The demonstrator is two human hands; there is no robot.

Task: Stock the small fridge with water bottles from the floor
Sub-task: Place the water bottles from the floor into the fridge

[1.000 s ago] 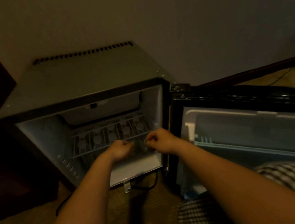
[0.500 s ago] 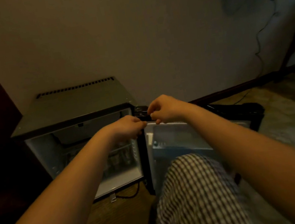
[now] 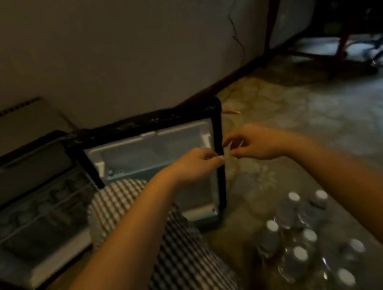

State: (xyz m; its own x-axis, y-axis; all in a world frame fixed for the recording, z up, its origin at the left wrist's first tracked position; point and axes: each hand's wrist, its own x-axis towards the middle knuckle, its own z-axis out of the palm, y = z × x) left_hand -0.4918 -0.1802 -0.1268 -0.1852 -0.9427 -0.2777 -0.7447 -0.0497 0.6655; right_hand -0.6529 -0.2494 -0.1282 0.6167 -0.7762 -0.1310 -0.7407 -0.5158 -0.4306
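Note:
The small fridge (image 3: pixel 29 270) stands open at the left, and several water bottles lie on its wire shelf (image 3: pixel 32 217). Its door (image 3: pixel 150 149) is swung wide, white inner side facing me. Several clear water bottles with white caps (image 3: pixel 301 248) stand packed together on the floor at the lower right. My left hand (image 3: pixel 194 167) and my right hand (image 3: pixel 258 142) meet in the air in front of the door's free edge. Together they pinch a small pale scrap (image 3: pixel 227 156), which is too blurred to name.
My knee in checked trousers (image 3: pixel 172 249) rises between the fridge and the bottles. A dark wooden table (image 3: pixel 300 0) stands at the back right, with cables on the floor beneath it. A cable (image 3: pixel 234 31) runs down the wall. Patterned floor (image 3: pixel 306 113) lies to the right of the door.
My view has swung right and down, away from the fridge's inside toward the door edge and the floor bottles. Both hands came out of the fridge and moved right, staying close together.

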